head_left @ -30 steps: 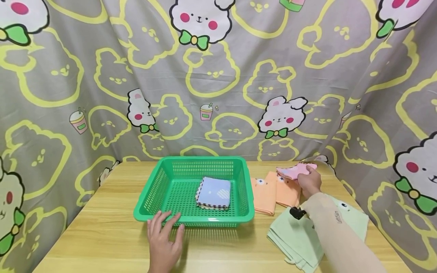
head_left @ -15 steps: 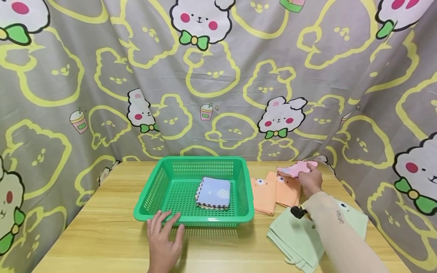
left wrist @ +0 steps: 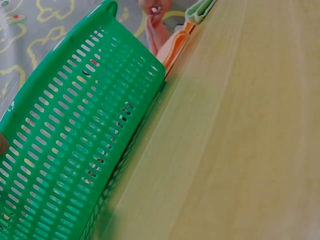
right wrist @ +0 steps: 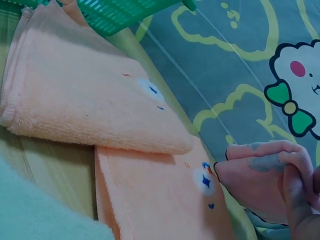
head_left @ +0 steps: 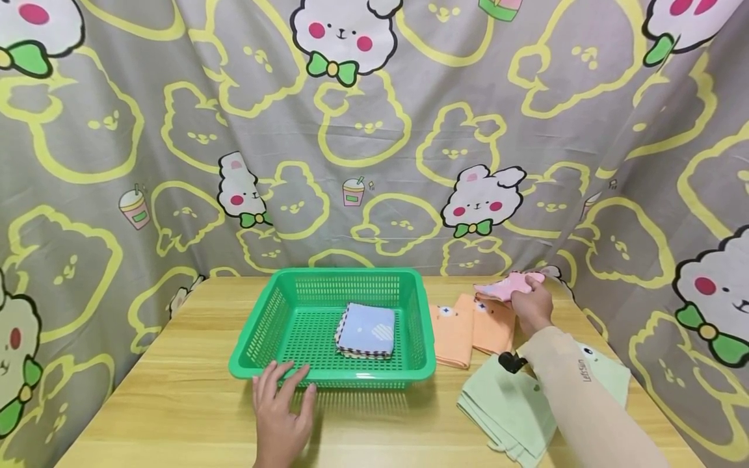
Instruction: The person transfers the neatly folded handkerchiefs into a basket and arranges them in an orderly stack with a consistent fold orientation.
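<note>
Left of the grip, beyond the orange towels [head_left: 471, 328]: green basket [head_left: 333, 374], left hand [head_left: 281, 409] flat and relaxed at its near rim, holding nothing. At the far right corner: right hand [head_left: 531, 305] pinching the pink cloth [head_left: 504, 287], lifted slightly, long axis running left-right, basket well apart leftward.

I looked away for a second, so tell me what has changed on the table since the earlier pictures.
Very little. The right hand, already pinching the pink cloth, raised it slightly off the orange towels. The left hand stayed flat at the green basket, and the blue folded cloth and green towels did not move.
</note>
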`<state>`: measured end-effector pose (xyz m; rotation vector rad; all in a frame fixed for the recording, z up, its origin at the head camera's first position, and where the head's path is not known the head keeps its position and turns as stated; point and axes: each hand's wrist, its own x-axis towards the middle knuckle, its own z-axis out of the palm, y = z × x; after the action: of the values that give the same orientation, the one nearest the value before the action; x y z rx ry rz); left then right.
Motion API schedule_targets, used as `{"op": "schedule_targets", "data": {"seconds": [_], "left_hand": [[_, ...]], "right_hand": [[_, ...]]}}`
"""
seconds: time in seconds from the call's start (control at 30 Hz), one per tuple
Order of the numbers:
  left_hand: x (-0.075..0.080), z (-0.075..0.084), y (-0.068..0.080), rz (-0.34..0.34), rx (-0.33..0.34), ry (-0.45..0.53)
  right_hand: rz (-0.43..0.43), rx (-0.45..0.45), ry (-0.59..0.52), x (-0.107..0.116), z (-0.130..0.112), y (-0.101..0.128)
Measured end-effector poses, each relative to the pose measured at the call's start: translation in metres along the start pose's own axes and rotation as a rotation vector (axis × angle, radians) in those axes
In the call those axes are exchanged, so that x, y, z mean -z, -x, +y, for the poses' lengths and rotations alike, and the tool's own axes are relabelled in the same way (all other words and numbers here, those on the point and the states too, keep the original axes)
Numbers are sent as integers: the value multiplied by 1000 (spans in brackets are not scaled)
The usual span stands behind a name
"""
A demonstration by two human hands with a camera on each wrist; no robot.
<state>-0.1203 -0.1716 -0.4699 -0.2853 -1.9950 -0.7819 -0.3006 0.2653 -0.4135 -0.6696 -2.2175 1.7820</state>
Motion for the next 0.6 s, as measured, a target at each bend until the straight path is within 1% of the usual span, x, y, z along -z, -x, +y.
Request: {"op": "schedule_targets", "data": {"seconds": [0.17, 0.37, 0.6], "left_hand": [[0, 0, -1, 1, -5, 5], [0, 0, 0, 5, -8, 4], [0, 0, 0, 8, -10, 4]], "right_hand": [[3, 5, -20, -1, -4, 3], [-6, 17, -17, -2, -7, 4], [-5, 67, -12, -3, -17, 7]]}}
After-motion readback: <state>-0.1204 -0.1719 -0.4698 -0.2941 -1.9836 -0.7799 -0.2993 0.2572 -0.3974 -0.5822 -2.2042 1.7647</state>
